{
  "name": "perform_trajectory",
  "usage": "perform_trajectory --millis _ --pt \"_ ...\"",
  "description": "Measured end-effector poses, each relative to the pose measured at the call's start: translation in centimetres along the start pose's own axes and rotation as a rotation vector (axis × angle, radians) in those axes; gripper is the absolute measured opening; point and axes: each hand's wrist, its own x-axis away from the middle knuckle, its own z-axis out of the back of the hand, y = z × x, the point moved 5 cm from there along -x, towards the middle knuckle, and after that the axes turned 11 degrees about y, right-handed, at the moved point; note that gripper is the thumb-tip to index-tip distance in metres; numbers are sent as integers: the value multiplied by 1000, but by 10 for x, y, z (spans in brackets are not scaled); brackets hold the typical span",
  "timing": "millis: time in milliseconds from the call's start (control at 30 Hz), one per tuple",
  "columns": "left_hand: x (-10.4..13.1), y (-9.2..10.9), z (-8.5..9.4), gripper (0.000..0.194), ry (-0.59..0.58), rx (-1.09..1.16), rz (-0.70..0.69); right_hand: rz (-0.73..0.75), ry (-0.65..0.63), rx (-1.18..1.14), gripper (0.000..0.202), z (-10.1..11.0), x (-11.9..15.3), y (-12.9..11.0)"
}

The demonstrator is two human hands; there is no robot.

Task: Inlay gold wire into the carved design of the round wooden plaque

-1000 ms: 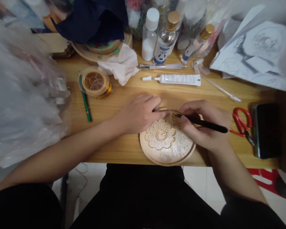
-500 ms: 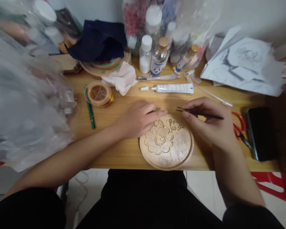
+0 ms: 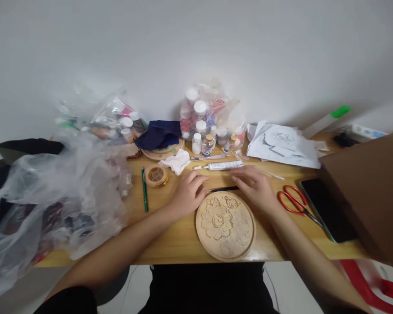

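Observation:
A round wooden plaque point(image 3: 242, 235) lies near the table's front edge, bearing a flower outlined in gold wire and pencil lines at its lower right. My left hand point(image 3: 190, 194) rests by its upper left rim, fingers loosely bent and apart, with nothing visible in them. Just behind the plaque, dark tweezers point(image 3: 223, 189) lie on the table. Over their right end hovers or rests my right hand point(image 3: 257, 185), its fingers loosely curved and apart, holding nothing that I can see. Behind that hand is a white glue tube point(image 3: 225, 165).
Left of my left hand are a spool of gold wire point(image 3: 156, 175) and a green pen point(image 3: 144, 192). Red-handled scissors point(image 3: 294, 200), a phone point(image 3: 327, 211) and a cardboard box point(image 3: 367, 192) stand at right. Bottles point(image 3: 197, 144), drawings point(image 3: 283, 146) and plastic bags point(image 3: 62, 187) line the back and left.
My right hand has let go of the tweezers, which now lie behind the plaque. My left hand has shifted off the plaque's upper part to its left rim. The view has tilted up.

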Motion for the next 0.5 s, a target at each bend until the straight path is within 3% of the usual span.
perform_trajectory --millis 100,233,367,500 --pt "-2 2 4 22 -11 -112 4 -13 33 98 20 5 -13 -1" --pt "-19 14 4 33 -85 -267 -39 -50 -28 146 20 4 -28 -5" --pt "-47 27 -13 29 -195 -358 -103 -125 -79 119 22 0 -31 -11" --pt "-63 30 -30 25 -246 -400 -108 -191 -115 24 42 -2 -20 -13"
